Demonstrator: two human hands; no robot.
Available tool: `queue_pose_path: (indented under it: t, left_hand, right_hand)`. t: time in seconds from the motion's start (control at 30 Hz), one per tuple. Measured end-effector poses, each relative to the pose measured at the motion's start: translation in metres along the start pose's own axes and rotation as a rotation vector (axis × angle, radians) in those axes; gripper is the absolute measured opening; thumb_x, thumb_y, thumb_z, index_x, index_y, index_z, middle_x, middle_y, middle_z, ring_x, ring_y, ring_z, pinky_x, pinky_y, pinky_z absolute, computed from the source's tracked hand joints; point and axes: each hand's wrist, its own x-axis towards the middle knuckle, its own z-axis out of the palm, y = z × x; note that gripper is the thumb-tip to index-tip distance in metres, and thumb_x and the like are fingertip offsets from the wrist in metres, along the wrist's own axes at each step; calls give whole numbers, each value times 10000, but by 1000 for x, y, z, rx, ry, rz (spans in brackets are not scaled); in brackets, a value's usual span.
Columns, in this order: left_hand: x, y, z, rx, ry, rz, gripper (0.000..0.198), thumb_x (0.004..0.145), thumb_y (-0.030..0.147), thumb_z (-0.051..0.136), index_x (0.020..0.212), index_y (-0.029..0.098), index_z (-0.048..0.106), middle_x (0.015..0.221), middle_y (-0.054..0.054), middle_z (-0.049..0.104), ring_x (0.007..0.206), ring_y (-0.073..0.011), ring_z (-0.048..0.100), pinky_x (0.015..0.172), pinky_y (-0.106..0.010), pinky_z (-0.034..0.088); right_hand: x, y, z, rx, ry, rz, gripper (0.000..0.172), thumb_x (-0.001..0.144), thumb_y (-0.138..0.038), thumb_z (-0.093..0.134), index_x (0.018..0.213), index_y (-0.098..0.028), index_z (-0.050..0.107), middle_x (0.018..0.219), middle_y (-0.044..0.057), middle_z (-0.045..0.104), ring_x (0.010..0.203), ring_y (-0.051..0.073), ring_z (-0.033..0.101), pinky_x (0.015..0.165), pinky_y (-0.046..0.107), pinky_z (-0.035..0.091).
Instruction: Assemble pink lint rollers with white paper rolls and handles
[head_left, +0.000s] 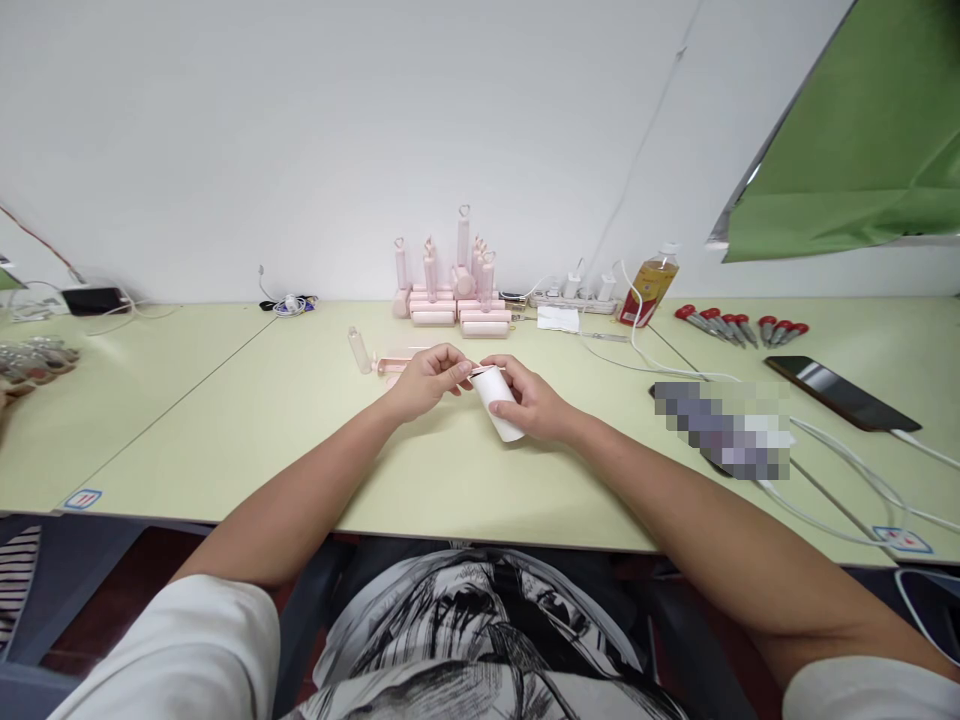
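My right hand (536,400) is wrapped round a white paper roll (499,405), thumb along its near side. The roll tilts, its upper end toward my left hand. My left hand (435,380) is closed in a pinch at that upper rim, where a thin pinkish edge shows; what the fingertips grip is too small to make out. Just behind my left hand, a pink open roller cover (397,365) lies partly hidden on the table. A clear pinkish handle (358,350) stands to its left.
Several pink lint rollers (484,322) are grouped by the wall, some with handles upright. Right of them are a power strip (577,302), a drink bottle (651,285), red-handled screwdrivers (727,325), a dark phone (840,392) and a blurred-out device (720,430) with white cables.
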Motion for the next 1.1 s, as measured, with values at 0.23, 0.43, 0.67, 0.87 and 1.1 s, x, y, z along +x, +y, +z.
queue_pose_path:
  t: [0.23, 0.43, 0.67, 0.87, 1.1]
  left_hand:
    - [1, -4, 1, -3, -18, 8, 442, 707, 541, 783, 850, 157, 618, 831, -34, 658, 733, -136, 640, 647, -274, 504]
    - [0, -3, 0, 21, -26, 15, 436, 728, 553, 757, 850, 162, 610, 844, -45, 662, 758, -153, 645, 652, -280, 504]
    - [1, -5, -2, 58, 118, 117, 390, 832, 491, 632, 1103, 221, 554, 1192, -82, 579, 808, -138, 627, 656, -284, 519]
    - [0, -9, 3, 78, 286, 253, 567, 777, 307, 625, 1328, 300, 493, 1361, -88, 479, 857, -160, 578, 629, -285, 505]
    - [-3, 3, -4, 334, 16, 273, 321, 754, 212, 553, 1036, 228, 705, 1070, -66, 654, 697, -150, 579, 680, -322, 486]
  right_hand:
    - [-1, 1, 0, -3, 0, 13, 670, 804, -342, 620, 1414, -231, 366, 1063, 63, 602, 785, 178, 543, 675, 310, 439]
    - [0, 3, 0, -2, 6, 6, 670, 805, -350, 619, 1418, -233, 373, 1045, 57, 610, 776, 178, 545, 673, 308, 437]
    - [-1, -1, 0, 28, 13, 21, 695, 807, -357, 623, 1431, -230, 345, 990, 44, 591, 743, 170, 531, 664, 307, 435]
    - [0, -3, 2, 117, 37, 36, 811, 791, -350, 627, 1467, -221, 199, 973, 42, 575, 729, 166, 528, 641, 301, 442]
    - [0, 1, 0, 64, 63, 42, 765, 788, -325, 624, 1445, -238, 244, 917, 15, 558, 706, 160, 518, 627, 296, 432]
